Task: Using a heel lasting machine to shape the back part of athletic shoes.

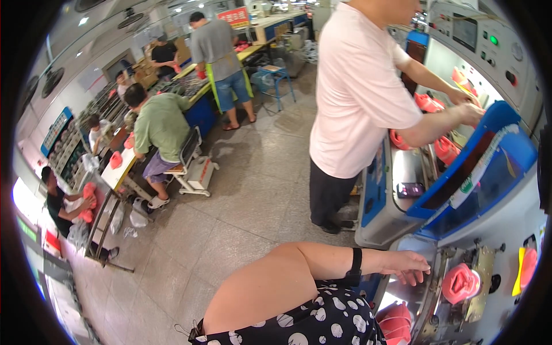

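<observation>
My left hand point(406, 268) reaches in from my bare arm with a black wristband. Its fingers are apart and slightly bent, and nothing shows in them. Just beyond the fingertips, without contact, a coral-pink shoe upper point(460, 283) sits with its opening facing me on the metal fixture point(479, 287) of a machine. More coral-pink pieces point(395, 323), apparently shoe uppers, lie below my hand, partly hidden by my dotted black-and-white clothing. Another pink piece point(528, 270) shows beside a yellow strip at the right rim. My right hand is out of view.
A co-worker in a pale pink shirt point(359, 98) works at the neighbouring blue-and-white machine point(376, 190), with pink uppers on it. Its blue cover point(489, 167) stands close above my hand. A phone point(410, 190) lies there. Other people sit and stand along worktables point(123, 167) at left.
</observation>
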`<state>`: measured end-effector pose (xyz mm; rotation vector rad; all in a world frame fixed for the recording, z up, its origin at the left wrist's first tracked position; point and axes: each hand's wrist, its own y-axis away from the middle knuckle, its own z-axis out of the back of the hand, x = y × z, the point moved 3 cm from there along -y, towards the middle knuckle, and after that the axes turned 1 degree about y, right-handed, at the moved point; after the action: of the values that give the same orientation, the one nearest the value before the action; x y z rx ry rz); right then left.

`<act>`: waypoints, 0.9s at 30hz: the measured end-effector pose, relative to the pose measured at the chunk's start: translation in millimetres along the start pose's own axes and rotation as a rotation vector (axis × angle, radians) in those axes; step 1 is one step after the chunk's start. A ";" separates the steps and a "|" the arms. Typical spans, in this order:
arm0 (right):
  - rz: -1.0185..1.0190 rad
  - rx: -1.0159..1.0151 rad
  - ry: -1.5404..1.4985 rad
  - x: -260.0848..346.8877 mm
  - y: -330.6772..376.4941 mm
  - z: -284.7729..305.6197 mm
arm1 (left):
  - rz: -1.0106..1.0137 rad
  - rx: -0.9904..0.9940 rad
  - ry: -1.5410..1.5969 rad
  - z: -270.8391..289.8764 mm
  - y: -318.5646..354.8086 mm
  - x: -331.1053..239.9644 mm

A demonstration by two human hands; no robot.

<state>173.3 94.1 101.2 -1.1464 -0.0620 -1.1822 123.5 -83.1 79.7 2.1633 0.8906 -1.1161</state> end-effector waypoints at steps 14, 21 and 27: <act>-0.131 0.424 -0.264 23.9 18.2 -101.0 | -0.088 -0.177 0.036 36.0 48.5 -8.1; -0.173 0.411 -0.240 14.2 10.5 -101.6 | -0.068 -0.144 0.005 35.0 37.1 -18.2; -0.196 0.400 -0.230 7.9 7.1 -99.8 | -0.024 -0.119 -0.019 34.1 29.1 -17.2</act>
<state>132.2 16.0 53.4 -0.9278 -0.5727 -1.1391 121.4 -131.0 81.6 2.0475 0.9530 -1.0657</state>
